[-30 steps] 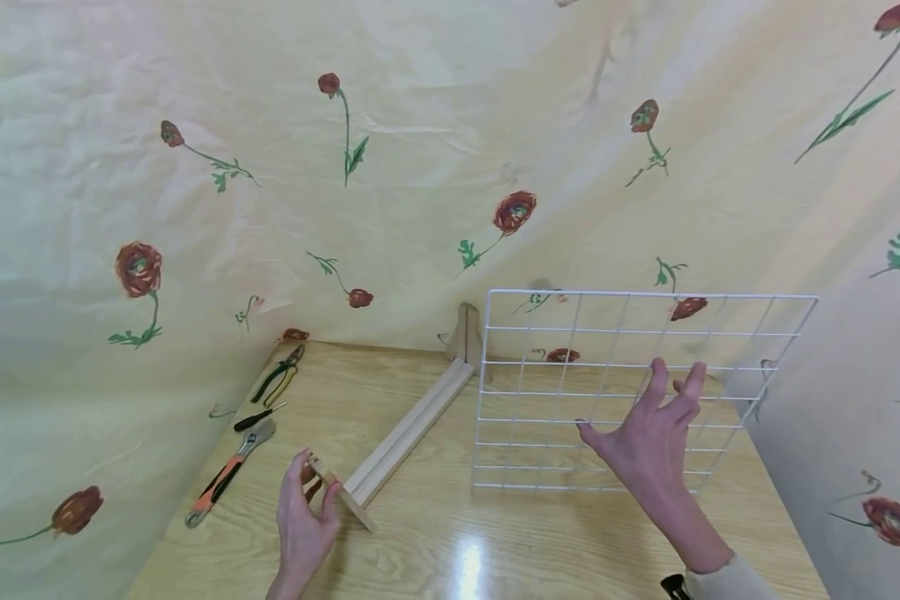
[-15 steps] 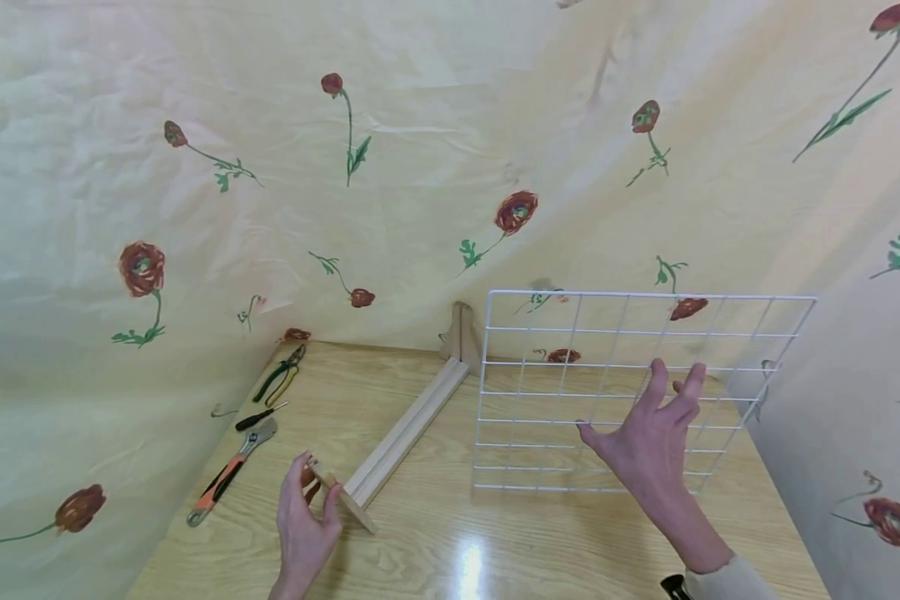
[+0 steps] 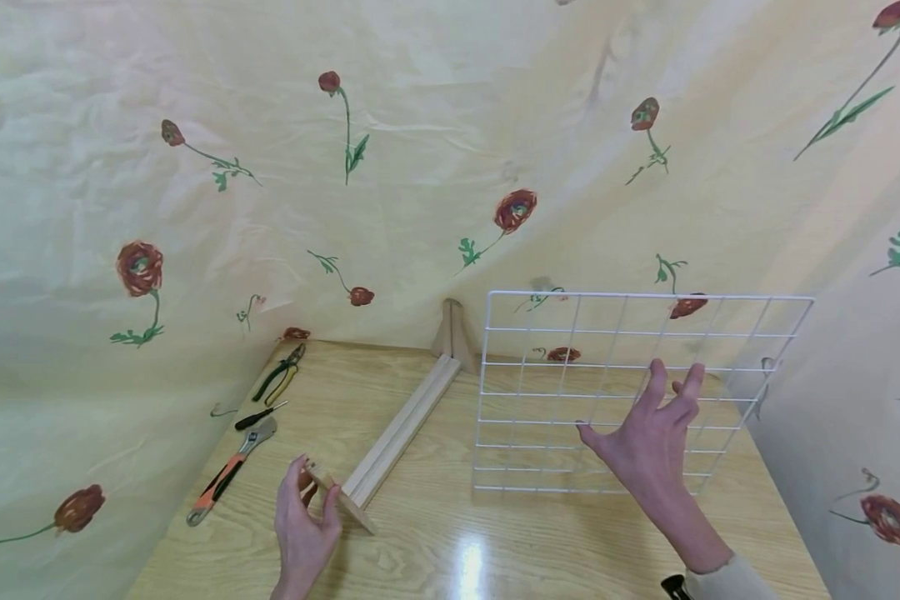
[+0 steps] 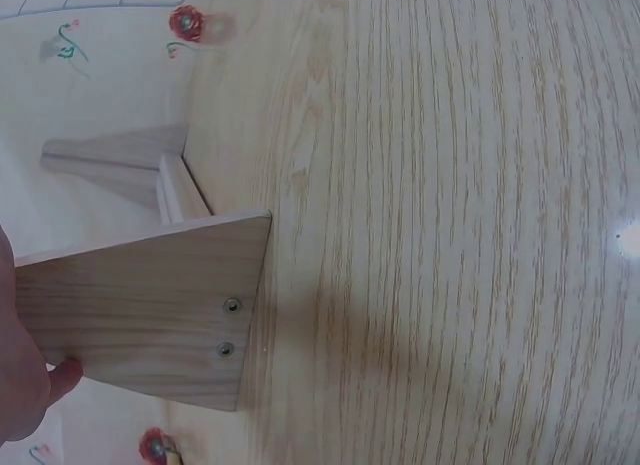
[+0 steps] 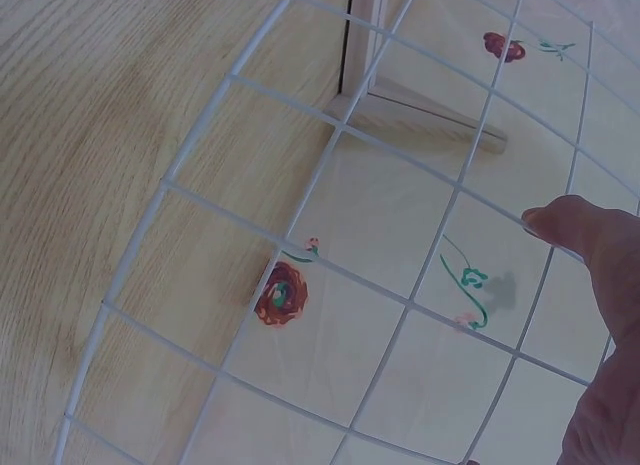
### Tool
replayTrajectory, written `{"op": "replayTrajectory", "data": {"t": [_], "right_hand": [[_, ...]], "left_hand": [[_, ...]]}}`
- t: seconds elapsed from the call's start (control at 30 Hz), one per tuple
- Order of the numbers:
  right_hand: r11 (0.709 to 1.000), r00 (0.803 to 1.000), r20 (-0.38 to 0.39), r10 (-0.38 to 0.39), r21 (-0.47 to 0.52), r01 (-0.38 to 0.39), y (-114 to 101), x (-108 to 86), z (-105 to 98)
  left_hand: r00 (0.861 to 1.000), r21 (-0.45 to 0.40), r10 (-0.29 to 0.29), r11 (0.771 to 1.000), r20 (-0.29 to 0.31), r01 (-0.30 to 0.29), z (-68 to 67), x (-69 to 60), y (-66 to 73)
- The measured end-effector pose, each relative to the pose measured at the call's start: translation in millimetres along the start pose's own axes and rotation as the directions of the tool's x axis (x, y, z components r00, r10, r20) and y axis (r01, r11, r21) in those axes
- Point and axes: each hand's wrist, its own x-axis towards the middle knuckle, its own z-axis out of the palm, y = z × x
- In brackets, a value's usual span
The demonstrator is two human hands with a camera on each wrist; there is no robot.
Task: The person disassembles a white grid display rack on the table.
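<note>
My left hand [image 3: 305, 529] grips the upper part of the near end board of a wooden stand [image 3: 403, 431], thumb on one side and fingers on the other. Up close in the left wrist view, that end board [image 4: 140, 315] shows two screw heads near its bottom edge. A long grooved rail joins it to a matching far end board [image 3: 450, 337], which stands upright. With fingers spread, my right hand [image 3: 656, 437] holds a white wire grid panel [image 3: 648, 295] tilted up to the right of the stand. The right wrist view shows the thumb [image 5: 565, 225] hooked over a wire.
Along the table's left edge lie pliers [image 3: 279, 379], a small screwdriver [image 3: 258, 417] and an adjustable wrench [image 3: 228, 479]. Flower-printed cloth [image 3: 420, 167] hangs behind and at both sides of the wood-grain table [image 3: 435, 542]. A black object [image 3: 673, 587] shows beside the right sleeve.
The far end of the wooden stand has swung a little to the left, while its near end stays in my left hand. My right hand and the grid panel have hardly moved.
</note>
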Motion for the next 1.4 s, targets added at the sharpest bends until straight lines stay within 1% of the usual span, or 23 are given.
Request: {"op": "replayTrajectory", "data": {"t": [0.07,0.27,0.33,0.47,0.53,0.7,0.87,0.97,1.23,1.4], "right_hand": [[1.0,1.0,0.007,0.004,-0.001,-0.004,-0.1,0.0,-0.3],[1.0,1.0,0.021,0.017,-0.004,-0.016,0.3,-0.7,-0.4],[1.0,1.0,0.019,0.01,-0.009,-0.009,0.6,-0.9,-0.1],[1.0,1.0,0.017,0.003,-0.015,-0.002,1.2,-1.2,0.2],[1.0,1.0,0.016,0.005,-0.014,-0.004,0.9,-1.2,0.5],[1.0,1.0,0.007,0.005,-0.012,-0.005,0.3,-1.5,1.3],[1.0,1.0,0.004,0.002,-0.02,-0.002,0.8,-1.6,1.3],[1.0,1.0,0.003,0.006,-0.02,-0.006,1.0,-1.9,1.4],[1.0,1.0,0.008,0.014,-0.018,-0.014,1.9,-2.0,1.4],[1.0,1.0,0.002,0.003,-0.016,-0.003,2.2,-2.2,2.0]], "left_hand": [[1.0,0.007,-0.012,1.0,0.006,0.012,-0.2,-0.7,0.0],[1.0,0.031,-0.014,0.999,-0.002,0.014,-0.2,-2.5,-1.0],[1.0,0.037,-0.007,0.999,-0.012,0.007,-0.2,-2.8,-1.0],[0.998,0.045,0.038,0.998,-0.044,-0.036,0.4,-3.2,-1.9],[0.997,0.054,0.05,0.997,-0.054,-0.047,0.6,-3.6,-1.9],[0.997,0.079,0.036,0.996,-0.061,-0.031,0.0,-4.6,-0.7],[0.994,0.101,0.074,0.993,-0.085,-0.065,0.2,-5.3,-2.5],[0.992,0.105,0.085,0.992,-0.098,-0.074,1.1,-5.3,-4.2],[0.987,0.147,0.091,0.987,-0.133,-0.071,3.4,-7.3,-5.6],[0.984,0.141,0.087,0.988,-0.154,-0.065,4.1,-7.8,-4.1]]}}
